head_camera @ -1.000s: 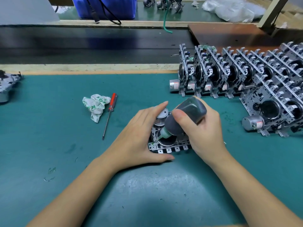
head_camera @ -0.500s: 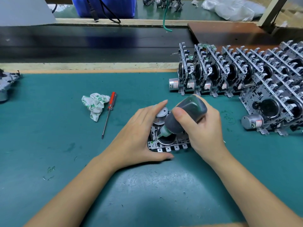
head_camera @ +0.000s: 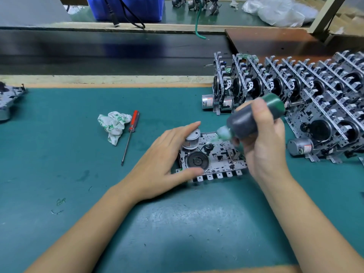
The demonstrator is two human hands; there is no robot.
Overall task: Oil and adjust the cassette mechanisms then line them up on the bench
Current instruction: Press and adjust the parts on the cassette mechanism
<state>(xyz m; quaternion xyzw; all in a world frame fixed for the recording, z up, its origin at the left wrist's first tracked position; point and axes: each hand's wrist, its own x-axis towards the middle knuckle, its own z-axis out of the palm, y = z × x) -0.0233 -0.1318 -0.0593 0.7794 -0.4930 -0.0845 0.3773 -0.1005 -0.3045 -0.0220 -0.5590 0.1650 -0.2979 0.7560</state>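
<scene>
A cassette mechanism (head_camera: 218, 158) lies flat on the green bench mat, with its flywheel and silver motor facing up. My left hand (head_camera: 163, 164) holds its left side, index finger along the motor, thumb against the front edge. My right hand (head_camera: 264, 142) grips a dark oil bottle (head_camera: 254, 117), tilted with its pale nozzle pointing down-left just above the mechanism's right half. The bottle is blurred. A row of cassette mechanisms (head_camera: 295, 91) stands on edge at the right of the bench.
A red-handled screwdriver (head_camera: 131, 134) and a crumpled white-green cloth (head_camera: 113, 124) lie to the left of the mechanism. Another mechanism (head_camera: 7, 99) sits at the far left edge. A dark conveyor belt (head_camera: 98, 52) runs behind the mat.
My right hand has lifted the oil bottle up and to the right, off the flywheel area, which now shows. My left hand has stayed on the mechanism.
</scene>
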